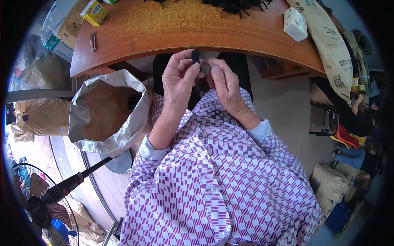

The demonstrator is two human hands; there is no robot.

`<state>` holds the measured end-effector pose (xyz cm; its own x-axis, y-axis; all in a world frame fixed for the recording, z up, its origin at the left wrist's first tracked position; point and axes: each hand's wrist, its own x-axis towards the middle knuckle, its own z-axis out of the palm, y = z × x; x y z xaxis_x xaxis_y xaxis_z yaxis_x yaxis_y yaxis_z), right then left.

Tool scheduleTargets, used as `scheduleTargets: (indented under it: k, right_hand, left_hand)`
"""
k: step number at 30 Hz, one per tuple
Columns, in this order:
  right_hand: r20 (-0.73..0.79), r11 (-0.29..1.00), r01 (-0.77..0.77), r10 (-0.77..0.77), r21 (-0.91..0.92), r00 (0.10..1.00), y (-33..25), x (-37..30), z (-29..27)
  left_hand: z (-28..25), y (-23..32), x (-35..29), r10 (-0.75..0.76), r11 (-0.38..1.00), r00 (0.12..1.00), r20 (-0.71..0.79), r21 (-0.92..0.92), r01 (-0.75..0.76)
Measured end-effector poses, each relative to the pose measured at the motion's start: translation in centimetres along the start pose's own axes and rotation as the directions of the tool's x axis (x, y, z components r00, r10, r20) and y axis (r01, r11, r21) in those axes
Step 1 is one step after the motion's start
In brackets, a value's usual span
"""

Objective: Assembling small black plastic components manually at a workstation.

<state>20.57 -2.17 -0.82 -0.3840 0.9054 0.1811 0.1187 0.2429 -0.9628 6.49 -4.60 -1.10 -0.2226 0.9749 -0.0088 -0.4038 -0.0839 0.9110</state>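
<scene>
My left hand (177, 80) pinches a small dark black piece (196, 56) between thumb and fingers, just off the table's near edge. It looks soft and narrow, but its exact kind is too small to tell. Close beside it, my right hand (226, 84) has its thumb pressed against the bent index finger; whatever sits in that pinch is hidden. A heap of similar black pieces (236, 5) lies at the far side of the wooden table (164, 30). Thread snips (93, 42) rest on the table at the left.
Left of my lap stands an open sack (141, 88) with a dark bit inside. A yellow box (94, 13) and a white tissue pack (295, 24) are on the table. A large paper bag (328, 45) lies at the right. A fan (41, 207) stands lower left; another person (355, 119) is far right.
</scene>
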Motion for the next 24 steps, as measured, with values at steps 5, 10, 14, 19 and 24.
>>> scheduleTargets:
  k: [5, 10, 14, 19, 24]
  right_hand:
    - [0.066, 0.992, -0.041, 0.033, 0.123, 0.997, -0.9, 0.9, 0.4]
    - [0.194, 0.969, -0.181, 0.148, 0.166, 0.97, -0.1, 0.9, 0.5]
    - [0.215, 0.96, -0.218, 0.178, 0.175, 0.96, -0.3, 0.8, 0.5]
    - [0.167, 0.97, -0.157, 0.126, 0.187, 0.978, -0.2, 0.8, 1.1]
    - [0.165, 0.964, -0.172, 0.139, 0.204, 0.976, -0.1, 0.8, 1.4]
  left_hand:
    - [-0.1, -0.3, -0.8, 0.048, 0.988, 0.998, 0.031, 0.147, -0.052]
    - [-0.3, -0.6, -1.1, 0.07, 0.978, 0.997, 0.022, 0.195, -0.073]
    - [-0.6, -0.8, -1.4, 0.079, 0.97, 0.997, 0.027, 0.227, -0.083]
    - [-0.8, -1.1, -1.5, 0.125, 0.956, 0.992, 0.026, 0.263, -0.128]
    - [-0.8, -1.7, -1.2, 0.26, 0.895, 0.965, 0.022, 0.37, -0.25]
